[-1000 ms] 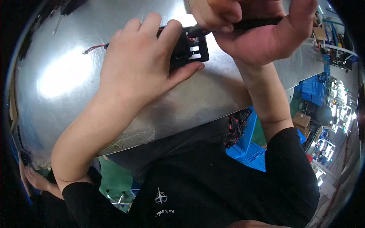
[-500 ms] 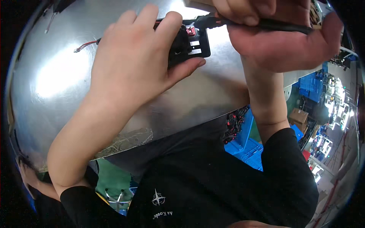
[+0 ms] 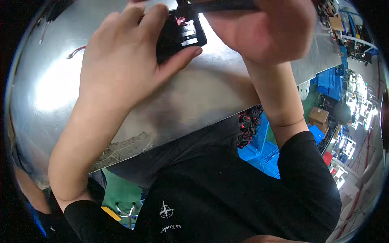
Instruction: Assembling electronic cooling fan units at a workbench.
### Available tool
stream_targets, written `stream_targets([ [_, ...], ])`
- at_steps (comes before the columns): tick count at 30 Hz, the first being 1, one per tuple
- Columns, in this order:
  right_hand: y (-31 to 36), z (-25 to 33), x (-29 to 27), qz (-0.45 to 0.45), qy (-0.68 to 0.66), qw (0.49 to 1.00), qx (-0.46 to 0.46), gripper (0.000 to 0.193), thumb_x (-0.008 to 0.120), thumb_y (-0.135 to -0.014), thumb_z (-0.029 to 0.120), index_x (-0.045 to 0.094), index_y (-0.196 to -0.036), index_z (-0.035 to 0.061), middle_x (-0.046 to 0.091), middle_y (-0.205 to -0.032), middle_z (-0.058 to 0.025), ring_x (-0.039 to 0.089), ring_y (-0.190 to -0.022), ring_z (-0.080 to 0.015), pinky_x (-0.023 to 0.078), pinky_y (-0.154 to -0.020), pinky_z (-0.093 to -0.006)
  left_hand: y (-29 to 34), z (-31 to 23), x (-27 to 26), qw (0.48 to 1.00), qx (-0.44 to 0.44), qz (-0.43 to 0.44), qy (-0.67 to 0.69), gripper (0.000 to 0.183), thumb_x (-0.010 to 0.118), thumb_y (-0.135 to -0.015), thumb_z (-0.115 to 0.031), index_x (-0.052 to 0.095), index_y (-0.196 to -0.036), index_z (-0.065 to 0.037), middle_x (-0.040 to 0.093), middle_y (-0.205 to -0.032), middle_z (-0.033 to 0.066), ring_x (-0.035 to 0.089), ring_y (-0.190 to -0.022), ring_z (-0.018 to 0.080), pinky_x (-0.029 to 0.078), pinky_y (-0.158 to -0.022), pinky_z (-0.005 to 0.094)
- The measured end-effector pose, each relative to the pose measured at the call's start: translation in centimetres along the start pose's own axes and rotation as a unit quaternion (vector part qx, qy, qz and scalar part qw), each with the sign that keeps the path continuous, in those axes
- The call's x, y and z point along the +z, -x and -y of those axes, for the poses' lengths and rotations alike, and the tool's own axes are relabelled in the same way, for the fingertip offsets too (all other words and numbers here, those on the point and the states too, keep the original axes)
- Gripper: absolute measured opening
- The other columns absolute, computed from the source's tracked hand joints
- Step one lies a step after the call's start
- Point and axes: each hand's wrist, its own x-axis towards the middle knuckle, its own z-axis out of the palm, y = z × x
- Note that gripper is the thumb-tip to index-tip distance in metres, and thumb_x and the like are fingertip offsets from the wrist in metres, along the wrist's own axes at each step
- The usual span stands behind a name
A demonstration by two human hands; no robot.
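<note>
My left hand (image 3: 117, 60) is wrapped over a black plastic housing (image 3: 201, 35) on the metal table, its thumb along the near edge. The housing's uncovered right end shows pale rectangular slots and a small red part (image 3: 180, 20). Red and dark wires with a small connector (image 3: 75, 51) stick out to the left of that hand. My right hand (image 3: 267, 36), blurred and cut by the upper edge, grips a long black stick-like tool (image 3: 227, 5). The tool's thick dark end is over the housing beside the red part; whether they touch cannot be seen.
The shiny metal table (image 3: 190, 97) has worn tape (image 3: 125, 150) along its near edge. Below its right side are blue crates (image 3: 263, 156) and a pile of black and red parts (image 3: 246, 128). Another person's arm (image 3: 30, 188) is at the lower left. Cardboard boxes (image 3: 319, 116) stand farther right.
Both hands, the housing and the tool have shifted left and up in the picture. The tool's thick end has come in from the housing's right end to over the red part.
</note>
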Motion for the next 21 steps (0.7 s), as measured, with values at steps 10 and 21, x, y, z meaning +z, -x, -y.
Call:
stream_targets([
  [10, -0.8, 0.1, -1.8, 0.051, 0.053, 0.997, 0.029, 0.078, 0.070, -0.084, 0.055, 0.052, -0.135, -0.0012, 0.061, -0.107, -0.0105, 0.063, -0.095, -0.0170, 0.052, -0.085, -0.0284, 0.0, -0.3, 0.3, 0.996, 0.016, -0.082, -0.035, 0.067, 0.076, -0.086, -0.054, 0.062, -0.127, -0.003, 0.066, -0.119, 0.0197, 0.065, -0.107, 0.0393, 0.055, -0.090, 0.0468],
  [21, -1.9, -1.7, -1.8, -0.134, -0.032, 0.990, -0.043, 0.069, 0.040, -0.100, 0.073, 0.055, -0.111, 0.0067, 0.055, -0.080, -0.0072, 0.055, -0.065, -0.0185, 0.044, -0.058, -0.0296, 0.3, -0.8, 0.0, 0.998, -0.055, -0.007, -0.025, 0.063, 0.077, -0.083, -0.052, 0.061, -0.127, -0.009, 0.059, -0.100, 0.0138, 0.064, -0.089, 0.0372, 0.054, -0.076, 0.0460],
])
